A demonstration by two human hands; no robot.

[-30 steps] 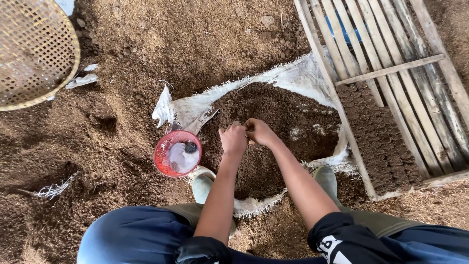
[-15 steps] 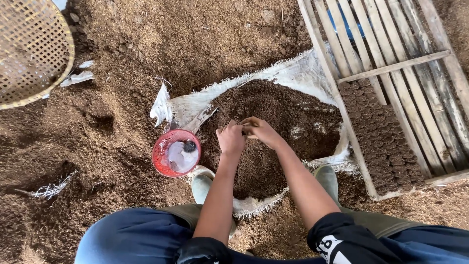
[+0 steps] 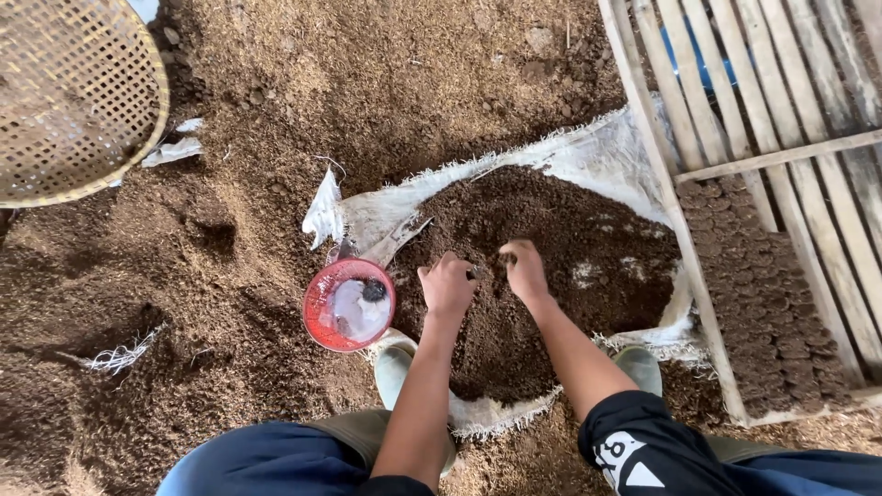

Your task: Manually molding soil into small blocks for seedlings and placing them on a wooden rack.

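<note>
A heap of dark brown soil lies on a white woven sack spread on the ground. My left hand and my right hand rest on top of the heap, close together, fingers curled into the soil with a small clump between them. A red round bowl with pale contents and a dark lump stands just left of my left hand. At the right, a wooden slatted frame holds rows of small round soil blocks.
A round woven bamboo basket lies at the top left. Loose brown soil and husk cover the ground all around. My boots and knees show at the bottom edge. Scraps of white sack lie near the basket.
Both hands have stayed on the soil heap, shifting slightly and working the clump between the fingers. The view has tilted a little.
</note>
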